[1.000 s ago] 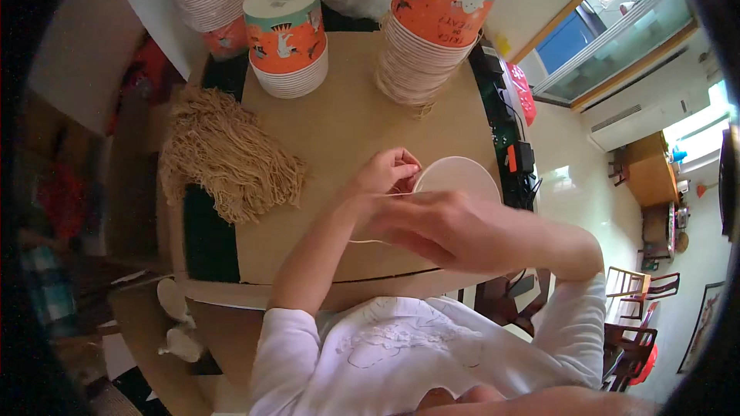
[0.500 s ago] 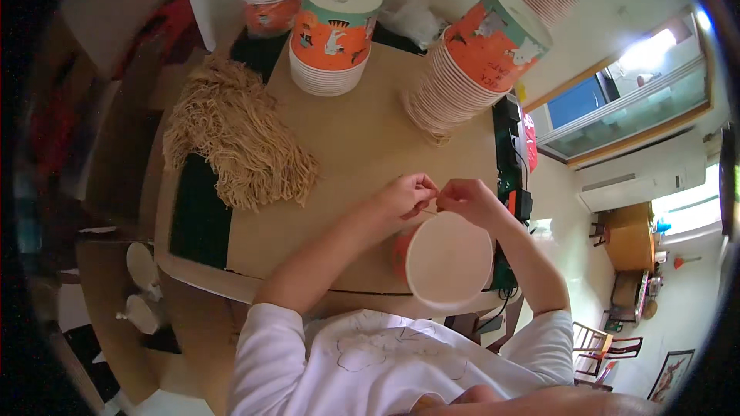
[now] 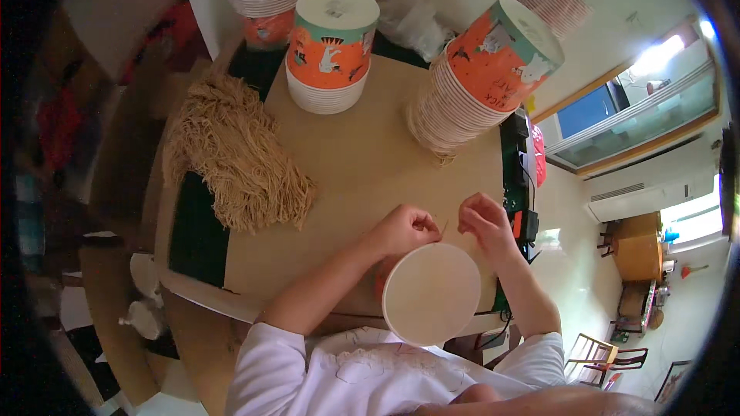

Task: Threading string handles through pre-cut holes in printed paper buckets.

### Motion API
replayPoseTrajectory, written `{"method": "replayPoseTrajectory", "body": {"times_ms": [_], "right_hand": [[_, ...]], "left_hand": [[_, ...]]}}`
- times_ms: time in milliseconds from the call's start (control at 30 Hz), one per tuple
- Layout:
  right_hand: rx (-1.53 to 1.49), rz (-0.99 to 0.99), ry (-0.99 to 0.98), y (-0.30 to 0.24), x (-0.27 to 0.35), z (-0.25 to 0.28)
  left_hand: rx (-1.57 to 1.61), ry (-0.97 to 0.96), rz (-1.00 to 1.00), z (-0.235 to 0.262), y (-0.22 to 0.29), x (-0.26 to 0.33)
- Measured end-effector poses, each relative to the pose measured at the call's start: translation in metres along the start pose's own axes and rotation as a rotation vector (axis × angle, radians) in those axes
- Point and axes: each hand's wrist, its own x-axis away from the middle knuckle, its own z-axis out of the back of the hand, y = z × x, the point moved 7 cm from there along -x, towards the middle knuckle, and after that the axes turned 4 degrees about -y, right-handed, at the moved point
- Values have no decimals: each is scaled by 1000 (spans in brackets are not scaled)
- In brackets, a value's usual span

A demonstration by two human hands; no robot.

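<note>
A paper bucket (image 3: 432, 294) with an orange side is tilted at the table's near edge, its pale round face toward me. Above its top rim, my left hand (image 3: 408, 231) is closed in a pinch on a thin tan string (image 3: 444, 227). A short end of this string sticks up between my hands. My right hand (image 3: 486, 223) hovers just right of the string end, fingers bent and loosely parted, apart from the string. What lies under the left fingertips is mostly hidden.
A heap of tan strings (image 3: 239, 158) lies at the left of the brown table sheet (image 3: 351, 177). Upside-down bucket stacks stand at the back (image 3: 327, 58) and the right (image 3: 482, 69), where more strings hang. A power strip (image 3: 526, 223) lines the right edge.
My hands have drawn apart; the right one has moved up and right, off the string. The bucket appears lower and slightly further left, and the view has shifted a little.
</note>
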Motion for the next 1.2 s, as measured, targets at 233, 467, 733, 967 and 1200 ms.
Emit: {"method": "replayPoseTrajectory", "body": {"times_ms": [233, 467, 733, 967, 1200], "right_hand": [[636, 277, -169, -32, 0, -23], [808, 225, -286, -31, -3, -27], [738, 212, -291, -16, -6, -23], [800, 59, -195, -2, -17, -26], [741, 32, -176, 2, -19, -28]], "left_hand": [[-5, 13, -93, 4, -6, -5], [3, 49, -85, 5, -10, -7], [93, 53, -125, 4, 2, 2], [140, -78, -251, 23, 7, 11], [-295, -44, -316, 21, 26, 10]]}}
